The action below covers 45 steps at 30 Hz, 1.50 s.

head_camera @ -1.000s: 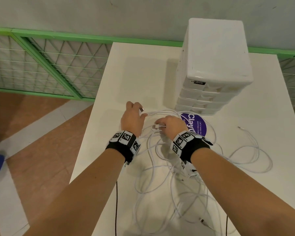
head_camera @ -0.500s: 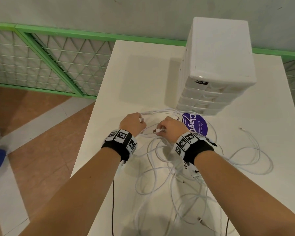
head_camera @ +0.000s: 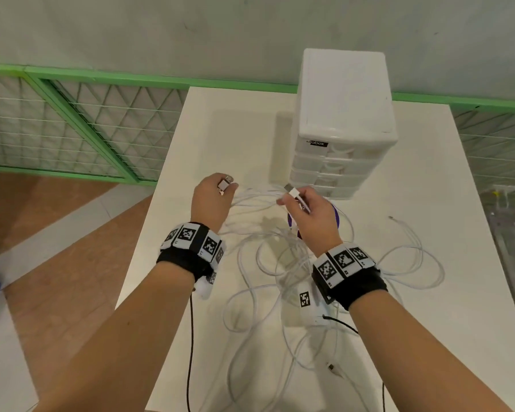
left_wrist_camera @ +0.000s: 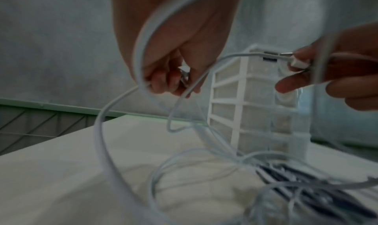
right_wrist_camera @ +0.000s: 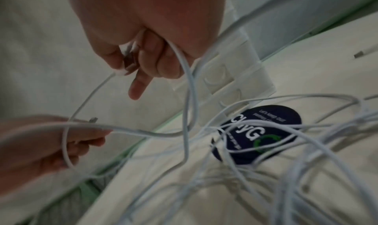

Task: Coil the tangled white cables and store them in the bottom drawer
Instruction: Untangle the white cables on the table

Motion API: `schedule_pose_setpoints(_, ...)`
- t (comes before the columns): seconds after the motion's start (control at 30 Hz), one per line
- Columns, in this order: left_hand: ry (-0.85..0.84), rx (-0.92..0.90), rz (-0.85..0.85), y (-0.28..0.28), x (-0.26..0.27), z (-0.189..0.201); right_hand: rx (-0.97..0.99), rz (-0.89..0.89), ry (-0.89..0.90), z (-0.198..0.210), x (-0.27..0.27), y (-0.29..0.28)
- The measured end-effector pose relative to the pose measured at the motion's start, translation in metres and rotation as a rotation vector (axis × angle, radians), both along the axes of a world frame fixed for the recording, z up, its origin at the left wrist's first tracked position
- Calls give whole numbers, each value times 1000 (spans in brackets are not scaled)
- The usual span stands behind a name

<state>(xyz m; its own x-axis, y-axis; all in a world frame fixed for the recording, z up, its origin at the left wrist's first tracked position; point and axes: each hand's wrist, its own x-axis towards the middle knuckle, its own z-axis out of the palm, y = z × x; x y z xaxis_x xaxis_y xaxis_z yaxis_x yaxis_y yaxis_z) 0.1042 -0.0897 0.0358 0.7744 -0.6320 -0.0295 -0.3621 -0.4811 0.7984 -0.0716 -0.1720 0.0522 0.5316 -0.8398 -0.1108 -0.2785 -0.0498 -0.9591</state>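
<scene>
Thin white cables [head_camera: 283, 281], looped and tangled, sprawled on table [head_camera: 238, 138] beneath and behind both hands. Left hand [head_camera: 210, 200] pinching a plug, lifted off the table. Right hand [head_camera: 308, 217] pinching another plug [head_camera: 293, 192], cord trailing down into the tangle. Drawers [head_camera: 339, 162] just beyond right hand, all shut.

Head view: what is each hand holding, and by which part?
Left hand pinches a white cable by its plug end. Right hand pinches a cable by its USB plug housing. Same cable or two: cannot tell.
</scene>
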Motion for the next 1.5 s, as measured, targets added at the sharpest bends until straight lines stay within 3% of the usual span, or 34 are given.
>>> schedule_pose_setpoints(0.17, 125, -217, 24, 1, -30, 31, 127, -159, -261, 41, -9, 7)
schedule_pose_setpoints(0.3, 83, -301, 33, 10, -54, 47, 139, -199, -368, 56, -31, 8)
schedule_pose_setpoints(0.4, 62, -310, 27, 20, -65, 56, 84, -216, -356, 53, -60, 4)
schedule_pose_setpoints(0.53, 27, -312, 7, 35, -80, 63, -54, -348, -202, 30, -104, -8)
schedule_pose_setpoints(0.63, 22, -323, 12, 44, -96, 68, -76, -404, -217, 19, -132, -12)
schedule_pose_setpoints(0.73, 30, -310, -43, 45, -121, 71, -56, -319, -227, 21, -142, -4)
schedule_pose_setpoints(0.87, 46, -285, -172, 38, -158, 76, -165, -62, -73, 27, -140, 13)
schedule_pose_setpoints(1.03, 72, -316, -207, 30, -188, 87, -77, 155, -132, 39, -136, 34)
schedule_pose_setpoints(1.2, 34, -339, -140, 32, -191, 91, -128, 193, -65, 39, -138, 36)
schedule_pose_setpoints(1.5, 280, -391, -184, 31, -186, 95, 5, 149, -174, 53, -115, 37)
